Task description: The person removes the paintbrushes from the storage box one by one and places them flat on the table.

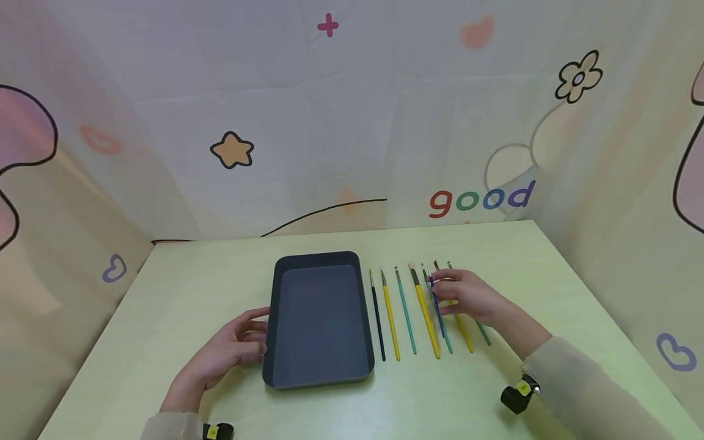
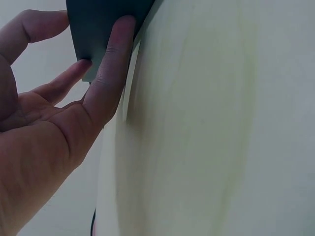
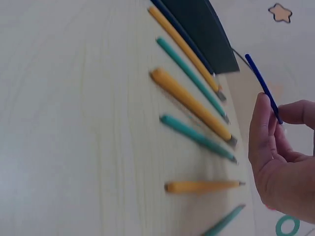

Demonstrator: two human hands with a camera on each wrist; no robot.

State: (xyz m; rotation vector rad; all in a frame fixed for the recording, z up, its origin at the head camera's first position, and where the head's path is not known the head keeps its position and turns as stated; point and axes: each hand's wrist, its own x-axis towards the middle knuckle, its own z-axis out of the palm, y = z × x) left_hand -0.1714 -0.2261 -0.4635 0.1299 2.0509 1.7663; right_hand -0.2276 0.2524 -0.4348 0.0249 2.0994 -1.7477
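Observation:
My right hand (image 1: 467, 296) pinches a thin blue paintbrush (image 3: 263, 86) between thumb and fingers, raised above a row of other brushes. In the right wrist view, its handle points up and to the left, and its lower end is hidden by the fingers. My left hand (image 1: 228, 348) rests against the left side of a dark grey rectangular tray (image 1: 319, 384); in the left wrist view, its fingertips touch the outer wall. Right of the tray lie a dark blue brush (image 1: 377, 324), a yellow one (image 1: 390, 318) and a teal one (image 1: 406, 311).
Further right are a thick yellow brush (image 1: 426, 318), a teal brush (image 3: 197, 137), another yellow brush (image 3: 202, 187) and a teal brush (image 1: 484, 333) at the end. A printed cloth (image 1: 330, 122) stands behind the pale wooden table (image 1: 220, 269) and along its sides.

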